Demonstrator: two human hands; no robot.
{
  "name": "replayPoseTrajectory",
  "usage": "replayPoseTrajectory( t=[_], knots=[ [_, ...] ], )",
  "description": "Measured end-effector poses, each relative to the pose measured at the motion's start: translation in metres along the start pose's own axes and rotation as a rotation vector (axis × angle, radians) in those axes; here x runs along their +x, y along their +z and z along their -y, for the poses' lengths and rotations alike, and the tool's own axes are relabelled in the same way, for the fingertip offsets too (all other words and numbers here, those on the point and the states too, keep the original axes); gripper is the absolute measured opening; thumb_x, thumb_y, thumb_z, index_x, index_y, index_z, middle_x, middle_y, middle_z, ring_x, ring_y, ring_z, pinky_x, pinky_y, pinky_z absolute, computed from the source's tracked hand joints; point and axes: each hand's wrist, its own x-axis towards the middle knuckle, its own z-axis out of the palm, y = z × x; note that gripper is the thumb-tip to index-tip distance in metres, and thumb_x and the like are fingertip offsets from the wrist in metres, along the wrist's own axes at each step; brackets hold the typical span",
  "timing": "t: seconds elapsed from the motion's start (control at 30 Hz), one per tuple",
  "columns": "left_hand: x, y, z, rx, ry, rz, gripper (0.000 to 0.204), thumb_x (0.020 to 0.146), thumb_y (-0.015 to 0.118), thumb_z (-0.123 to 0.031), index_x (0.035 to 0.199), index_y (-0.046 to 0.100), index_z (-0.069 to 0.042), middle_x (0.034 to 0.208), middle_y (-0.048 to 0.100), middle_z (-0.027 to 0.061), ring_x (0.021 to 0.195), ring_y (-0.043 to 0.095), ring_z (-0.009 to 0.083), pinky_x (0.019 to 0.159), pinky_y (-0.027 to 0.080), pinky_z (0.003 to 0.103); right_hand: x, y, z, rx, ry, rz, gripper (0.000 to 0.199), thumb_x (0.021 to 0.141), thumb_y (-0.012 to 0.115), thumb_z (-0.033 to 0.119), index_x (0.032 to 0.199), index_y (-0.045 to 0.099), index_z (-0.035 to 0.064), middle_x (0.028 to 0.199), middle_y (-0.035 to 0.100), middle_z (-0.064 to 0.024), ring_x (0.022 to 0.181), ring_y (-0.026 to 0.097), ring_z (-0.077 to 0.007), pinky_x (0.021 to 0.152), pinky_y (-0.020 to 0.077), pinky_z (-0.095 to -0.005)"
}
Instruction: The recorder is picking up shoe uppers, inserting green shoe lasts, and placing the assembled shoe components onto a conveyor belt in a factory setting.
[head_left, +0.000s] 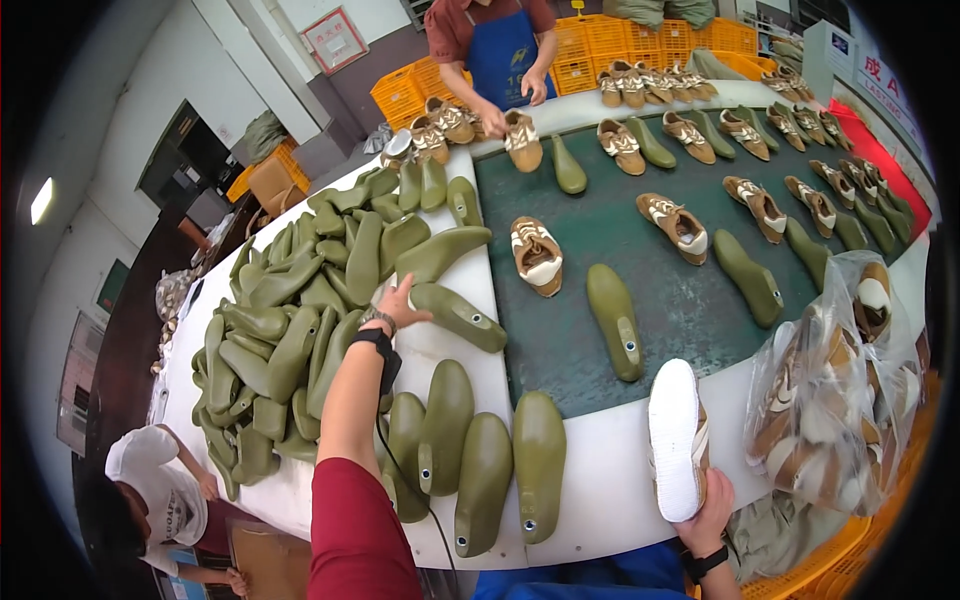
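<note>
My left hand (400, 300) grips a green shoe last (458, 316) at the white table (610, 470) edge. My right hand (708, 512) holds a white-soled shoe (677, 438) upright. A clear plastic bag (835, 400) beside it is full of brown shoes.

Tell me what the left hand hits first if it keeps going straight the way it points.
The left hand already touches a green shoe last; straight on, it would likely meet the next green last just beyond, though depth is unclear.
</note>
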Motion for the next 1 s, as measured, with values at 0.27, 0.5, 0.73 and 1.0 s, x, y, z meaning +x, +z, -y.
replayPoseTrajectory(
  t=[0.27, 0.5, 0.73, 1.0],
  knots=[
    [0.007, 0.020, -0.103, -0.208, 0.468, 0.260, 0.066, 0.059, 0.079, -0.028, 0.120, 0.055, -0.013, 0.110, 0.062, 0.0172, 0.103, 0.058, 0.0315, 0.090, 0.047, 0.037, -0.002, 0.001, 0.004, -0.025, 0.005, -0.014, 0.079, 0.059, 0.078, 0.029, 0.124, 0.042, 0.0001, 0.114, 0.051, -0.0212, 0.107, 0.048, -0.0404, 0.093, 0.0371, -0.0490],
    [-0.004, 0.002, -0.155, 0.074, 0.617, 0.349, 0.046, 0.063, 0.076, -0.017, 0.108, 0.064, -0.010, 0.096, 0.067, 0.0138, 0.090, 0.063, 0.0323, 0.082, 0.050, 0.040, 0.002, 0.001, 0.007, -0.034, 0.015, -0.005, 0.080, 0.059, 0.079, 0.029, 0.124, 0.043, 0.0001, 0.114, 0.052, -0.0209, 0.108, 0.048, -0.0398, 0.093, 0.0371, -0.0482],
    [-0.049, 0.013, -0.145, 0.432, 0.900, 0.251, 0.041, 0.071, 0.057, 0.001, 0.105, 0.068, -0.018, 0.114, 0.058, 0.0028, 0.122, 0.043, 0.0256, 0.096, 0.038, 0.041, -0.002, -0.001, 0.005, -0.027, 0.016, 0.000, 0.082, 0.057, 0.079, 0.032, 0.124, 0.044, 0.0011, 0.115, 0.052, -0.0183, 0.110, 0.048, -0.0375, 0.095, 0.0361, -0.0484],
    [-0.046, 0.034, -0.158, 0.347, 0.999, 0.165, 0.043, 0.068, 0.061, 0.001, 0.107, 0.067, -0.017, 0.119, 0.054, 0.0052, 0.125, 0.040, 0.0288, 0.097, 0.042, 0.040, 0.003, -0.002, 0.009, 0.013, -0.004, -0.028, 0.083, 0.055, 0.080, 0.033, 0.125, 0.045, 0.0029, 0.115, 0.053, -0.0159, 0.111, 0.048, -0.0363, 0.095, 0.0364, -0.0480]
  ],
)
